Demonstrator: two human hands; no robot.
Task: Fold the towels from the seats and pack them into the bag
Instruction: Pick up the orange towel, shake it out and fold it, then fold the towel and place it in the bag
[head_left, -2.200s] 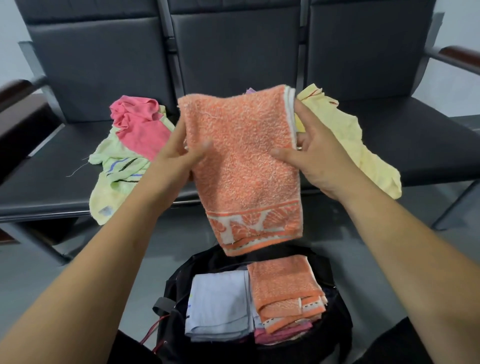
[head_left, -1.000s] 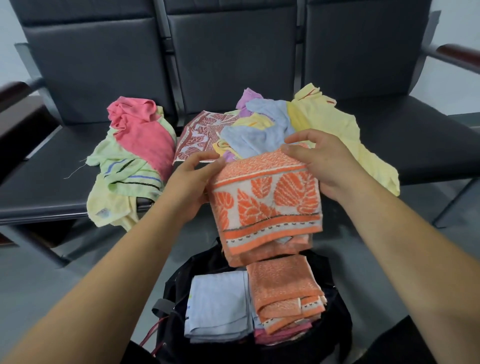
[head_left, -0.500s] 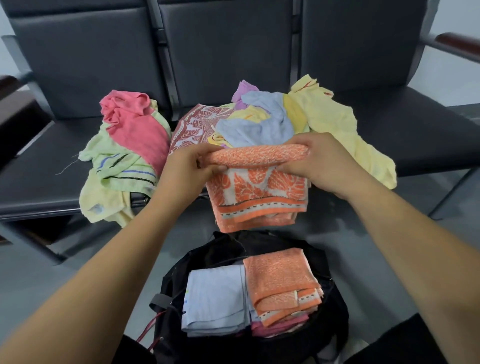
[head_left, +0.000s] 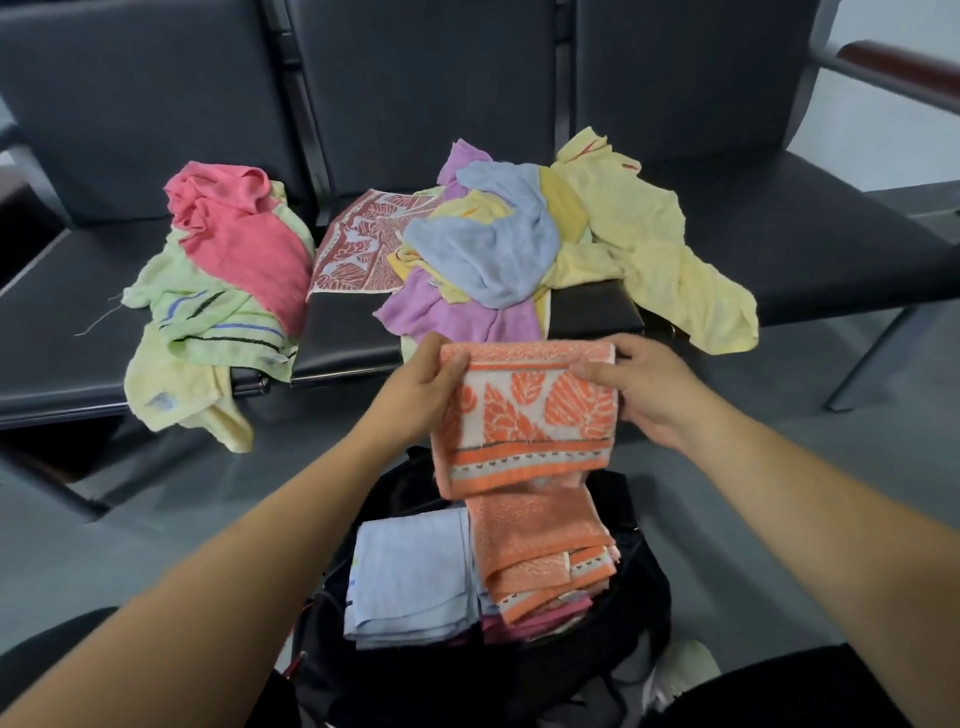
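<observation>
Orange leaf-patterned towel (head_left: 527, 415); black bag (head_left: 644, 587); pink towel (head_left: 244, 244); pale-blue towel (head_left: 493, 244); dark grey seats (head_left: 810, 234).

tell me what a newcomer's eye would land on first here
A folded orange leaf-print towel is held up at the centre by the left hand and right hand. Just below it, the open black bag already holds a blue towel and an orange stack. Behind, bright crumpled towels heap on the dark seats.

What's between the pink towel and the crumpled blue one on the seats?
A red-and-white patterned towel, lying flat on the seat; the head view shows it.
</observation>
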